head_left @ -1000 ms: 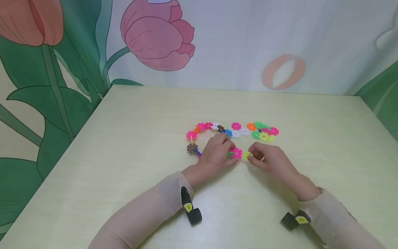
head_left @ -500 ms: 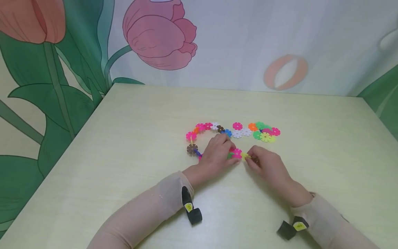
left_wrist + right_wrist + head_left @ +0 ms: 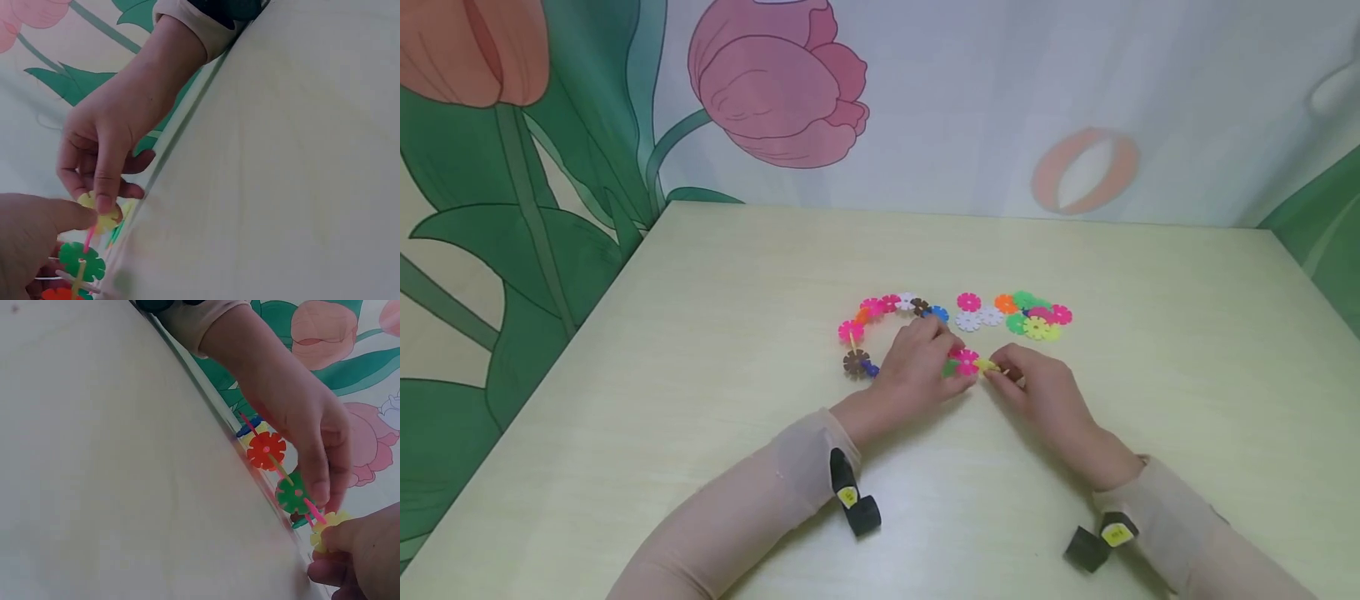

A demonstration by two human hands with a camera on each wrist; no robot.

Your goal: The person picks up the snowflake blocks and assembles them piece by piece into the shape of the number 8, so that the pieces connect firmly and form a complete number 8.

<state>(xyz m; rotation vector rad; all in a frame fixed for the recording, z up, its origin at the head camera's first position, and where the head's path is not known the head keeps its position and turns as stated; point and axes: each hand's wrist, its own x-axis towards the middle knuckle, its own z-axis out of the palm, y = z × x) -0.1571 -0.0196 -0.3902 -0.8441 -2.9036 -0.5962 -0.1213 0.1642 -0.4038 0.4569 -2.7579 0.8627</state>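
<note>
Notched plastic snowflake discs are linked into a curved chain, with a brown disc [image 3: 856, 362] on its left side and a blue disc [image 3: 938, 314] at its far end. My left hand [image 3: 917, 358] grips the near end, beside a pink disc [image 3: 967, 362], and covers part of the chain. From the right, my right hand [image 3: 1047, 396] pinches a yellow disc [image 3: 986, 366] between thumb and fingers, right at the pink disc's edge. The right wrist view shows the yellow disc [image 3: 319, 536] meeting the pink one, with a green disc [image 3: 287, 495] and a red-orange disc [image 3: 259, 454] further along.
Loose discs lie behind the hands: a pink disc [image 3: 968, 302], two white discs [image 3: 967, 322], and a pile of several green, orange, pink and yellow discs [image 3: 1036, 327]. The pale table [image 3: 737, 275] meets a wall with painted flowers [image 3: 778, 83].
My right hand has moved left, bringing the yellow disc against the pink one and turning it nearly edge-on. My left hand and the chain have shifted slightly left. The loose discs stay put.
</note>
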